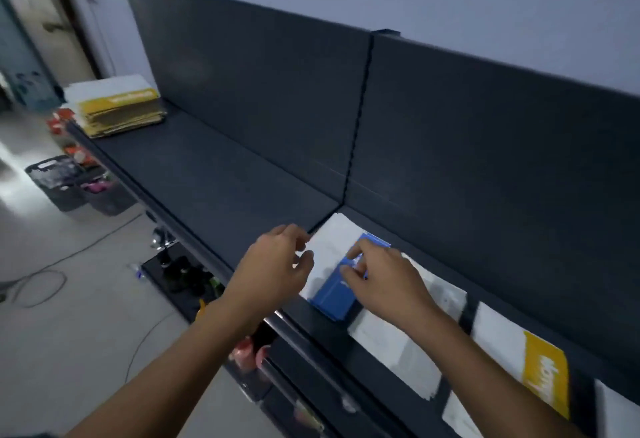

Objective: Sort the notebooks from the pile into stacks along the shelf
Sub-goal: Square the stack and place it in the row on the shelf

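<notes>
A white-and-blue notebook [334,294] lies on the dark shelf [221,178] just right of the panel joint. My left hand [277,264] pinches its white left edge. My right hand [377,278] rests on the blue band, fingers curled over it. Right of it lie a white notebook [398,344] and a white one with a yellow band [540,365], with more white covers at the lower right edge. The pile of yellow-and-white notebooks [117,108] stands at the far left end of the shelf.
The shelf has a tall dark back panel [485,126]. Lower shelves with small goods run below the front edge. Two dark baskets [76,184] and loose cables lie on the floor at left.
</notes>
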Available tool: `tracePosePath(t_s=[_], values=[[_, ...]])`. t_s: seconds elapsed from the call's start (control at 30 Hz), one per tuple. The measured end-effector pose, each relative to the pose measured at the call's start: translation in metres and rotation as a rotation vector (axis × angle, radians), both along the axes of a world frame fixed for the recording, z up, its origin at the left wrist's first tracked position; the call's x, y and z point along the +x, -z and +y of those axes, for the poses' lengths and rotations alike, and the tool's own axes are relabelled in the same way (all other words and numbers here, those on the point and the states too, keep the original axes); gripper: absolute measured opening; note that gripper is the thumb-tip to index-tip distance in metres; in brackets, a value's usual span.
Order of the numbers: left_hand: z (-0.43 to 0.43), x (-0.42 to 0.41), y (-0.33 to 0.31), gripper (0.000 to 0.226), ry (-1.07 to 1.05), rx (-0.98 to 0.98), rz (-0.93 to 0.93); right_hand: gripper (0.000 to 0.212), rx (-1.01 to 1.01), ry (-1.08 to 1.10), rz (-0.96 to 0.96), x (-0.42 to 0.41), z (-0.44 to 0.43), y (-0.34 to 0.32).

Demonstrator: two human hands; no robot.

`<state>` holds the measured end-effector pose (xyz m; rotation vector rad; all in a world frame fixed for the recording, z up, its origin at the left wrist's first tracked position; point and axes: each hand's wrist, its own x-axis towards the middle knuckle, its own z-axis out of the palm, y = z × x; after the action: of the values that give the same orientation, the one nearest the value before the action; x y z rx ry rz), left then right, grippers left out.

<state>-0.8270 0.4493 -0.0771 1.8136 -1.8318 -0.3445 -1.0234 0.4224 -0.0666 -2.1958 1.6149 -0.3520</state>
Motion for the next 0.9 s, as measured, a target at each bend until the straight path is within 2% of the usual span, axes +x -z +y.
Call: tracePosePath(t_s=[0.33,0.7,0.9], values=[[-0.009,0.192,-0.009,0.022,-0.204,0.03,-0.01,0.02,-0.014,-0.191,-0.047,0.193,-0.053,-0.02],[-0.052,0.323,-0.017,0.027,-0.344,0.05,0.084,0.017,-0.007,-0.311,-0.053,0.339,-0.122,-0.019],[-0.099,0.399,-0.02,0.026,-0.342,0.072,0.044,0.014,0.004,-0.306,-0.083,0.419,-0.177,-0.01]])
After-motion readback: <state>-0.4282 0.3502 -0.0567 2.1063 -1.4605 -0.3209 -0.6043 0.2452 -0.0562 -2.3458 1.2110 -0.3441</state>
